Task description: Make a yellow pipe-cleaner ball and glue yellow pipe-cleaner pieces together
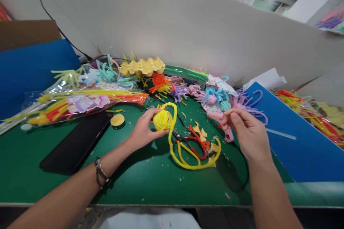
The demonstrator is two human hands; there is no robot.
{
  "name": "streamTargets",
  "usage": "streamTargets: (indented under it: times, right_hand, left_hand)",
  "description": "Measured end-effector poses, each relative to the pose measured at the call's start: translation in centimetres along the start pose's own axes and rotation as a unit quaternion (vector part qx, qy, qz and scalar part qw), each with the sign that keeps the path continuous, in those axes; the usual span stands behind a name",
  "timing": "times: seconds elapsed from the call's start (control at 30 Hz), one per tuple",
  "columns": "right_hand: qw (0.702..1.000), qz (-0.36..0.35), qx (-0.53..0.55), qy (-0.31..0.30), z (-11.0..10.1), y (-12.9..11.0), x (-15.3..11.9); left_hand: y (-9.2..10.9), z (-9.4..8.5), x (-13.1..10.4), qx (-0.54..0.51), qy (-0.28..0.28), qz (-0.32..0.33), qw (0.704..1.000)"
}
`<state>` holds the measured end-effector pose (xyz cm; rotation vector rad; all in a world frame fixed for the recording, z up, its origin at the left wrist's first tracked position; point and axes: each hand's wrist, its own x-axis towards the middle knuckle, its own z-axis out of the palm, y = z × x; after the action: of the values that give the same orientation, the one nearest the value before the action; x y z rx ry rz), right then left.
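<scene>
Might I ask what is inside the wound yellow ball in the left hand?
The yellow ball in the left hand shows only its wound outside, with a yellow strand looping beside it. Its core is covered, so I cannot tell what lies inside.

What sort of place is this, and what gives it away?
Probably a craft workbench, perhaps in a workshop: red-handled scissors on a green table, fuzzy coloured stems in clear wrapping, and a wound yellow strand in the left hand.
</scene>
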<state>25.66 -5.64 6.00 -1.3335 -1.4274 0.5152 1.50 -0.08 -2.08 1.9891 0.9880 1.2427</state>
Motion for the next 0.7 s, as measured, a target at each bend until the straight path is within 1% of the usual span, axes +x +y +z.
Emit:
streamTargets:
  times: [0.1,0.17,0.23,0.47,0.57,0.7]
  right_hand:
    - [0.998,0.018,-0.052,0.018,0.5,-0.2,-0.3]
    - [0.998,0.029,-0.054,0.035,0.8,-0.3,-0.3]
    - [0.998,0.032,-0.04,0.039,0.9,-0.2,-0.2]
    - [0.999,0.033,-0.008,-0.003,1.1,0.0,0.2]
    - [0.999,0.04,-0.019,0.002,1.4,0.0,0.1]
    - [0.999,0.052,0.005,0.014,1.8,-0.1,-0.1]
  left_hand:
    - [0.0,0.0,0.0,0.002,0.0,0.001,1.0]
    - [0.0,0.0,-0.1,0.001,0.0,0.0,1.0]
    - [0.0,-0.1,-0.1,-0.001,-0.001,-0.004,1.0]
    - [0.1,-0.3,0.0,0.011,0.004,-0.002,1.0]
    - [0.1,-0.3,0.0,0.011,0.001,0.0,1.0]
    - [0.2,-0.3,0.0,0.008,-0.001,0.003,1.0]
